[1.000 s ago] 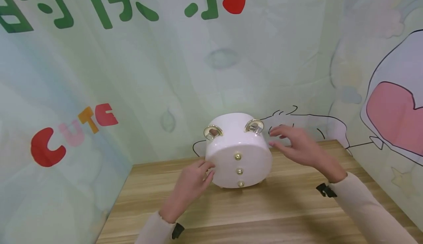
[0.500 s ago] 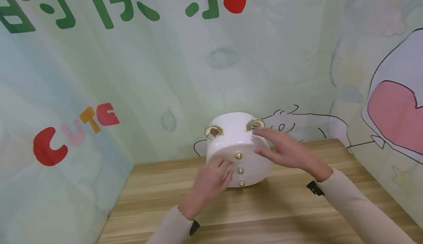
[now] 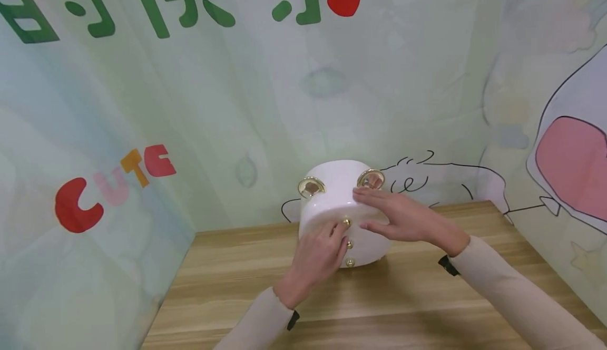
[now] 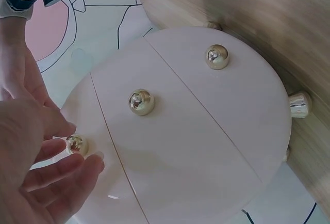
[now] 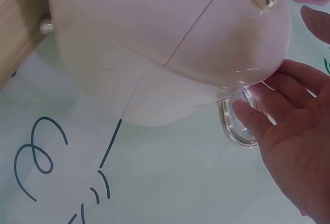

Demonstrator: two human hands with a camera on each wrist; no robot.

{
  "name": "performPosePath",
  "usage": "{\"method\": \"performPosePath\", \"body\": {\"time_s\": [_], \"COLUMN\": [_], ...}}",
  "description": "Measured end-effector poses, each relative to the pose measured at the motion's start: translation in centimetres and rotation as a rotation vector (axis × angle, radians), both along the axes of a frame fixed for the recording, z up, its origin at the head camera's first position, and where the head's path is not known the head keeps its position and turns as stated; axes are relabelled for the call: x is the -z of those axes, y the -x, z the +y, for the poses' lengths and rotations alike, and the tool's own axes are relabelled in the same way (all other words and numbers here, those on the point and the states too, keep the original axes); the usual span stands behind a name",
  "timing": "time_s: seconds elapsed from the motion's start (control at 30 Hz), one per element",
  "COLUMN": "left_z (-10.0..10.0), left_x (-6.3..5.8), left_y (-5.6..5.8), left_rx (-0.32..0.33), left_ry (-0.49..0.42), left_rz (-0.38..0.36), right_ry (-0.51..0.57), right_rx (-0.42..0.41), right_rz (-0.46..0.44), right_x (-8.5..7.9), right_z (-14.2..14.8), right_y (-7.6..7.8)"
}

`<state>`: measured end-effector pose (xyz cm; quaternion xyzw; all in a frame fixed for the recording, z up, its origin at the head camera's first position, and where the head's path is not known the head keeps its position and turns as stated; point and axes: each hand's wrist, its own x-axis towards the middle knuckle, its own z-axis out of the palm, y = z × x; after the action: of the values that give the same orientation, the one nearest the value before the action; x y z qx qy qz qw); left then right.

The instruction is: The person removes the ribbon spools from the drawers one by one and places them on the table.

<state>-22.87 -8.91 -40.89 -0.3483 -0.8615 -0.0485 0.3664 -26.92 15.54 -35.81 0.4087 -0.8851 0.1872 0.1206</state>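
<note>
A glossy white rounded drawer box [image 3: 332, 178] stands on small gold feet, with ring-shaped gold-and-glass ears on top, one on the left [image 3: 311, 187] and one on the right [image 3: 371, 179]. Three gold ball knobs run down its front, and seams divide the front into drawers. My left hand [image 3: 317, 252] has its curled fingertips around the top knob [image 4: 77, 144]. The middle knob [image 4: 141, 102] and bottom knob [image 4: 217, 57] are untouched. My right hand [image 3: 408, 217] rests at the box's upper right edge, fingers extended beside the right ear and thumb over the front.
The box stands on a wood-grain table [image 3: 227, 271] close to the back wall cloth. The printed cloth [image 3: 265, 102] encloses the back and both sides, with green characters and cartoon drawings. A dark strap [image 3: 448, 265] sits at each wrist.
My left hand has moved from the box's left edge rightward to the top knob. My right hand has come leftward from beside the box onto its upper right edge.
</note>
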Motion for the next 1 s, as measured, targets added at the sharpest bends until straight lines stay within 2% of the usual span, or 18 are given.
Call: {"method": "performPosePath", "body": {"time_s": [0.17, 0.43, 0.7, 0.9, 1.0], "left_z": [0.2, 0.8, 1.3, 1.6, 1.7], "left_x": [-0.3, 0.0, -0.1, -0.1, 0.1], "left_y": [0.3, 0.7, 0.8, 1.1, 1.3], "left_rx": [-0.017, -0.020, -0.054, -0.065, -0.066], "left_ry": [-0.006, 0.013, 0.041, 0.058, 0.073], "left_rz": [0.030, 0.091, 0.083, 0.129, 0.175], "right_ry": [-0.017, -0.104, -0.137, -0.139, -0.133], "right_rx": [-0.011, -0.004, -0.052, -0.081, -0.090], "right_rz": [0.018, -0.013, 0.004, 0.046, 0.047], "right_x": [0.1, 0.6, 0.3, -0.2, -0.2], "right_z": [0.1, 0.8, 1.1, 1.4, 1.5], "right_y": [0.4, 0.5, 1.1, 1.6, 1.7]}}
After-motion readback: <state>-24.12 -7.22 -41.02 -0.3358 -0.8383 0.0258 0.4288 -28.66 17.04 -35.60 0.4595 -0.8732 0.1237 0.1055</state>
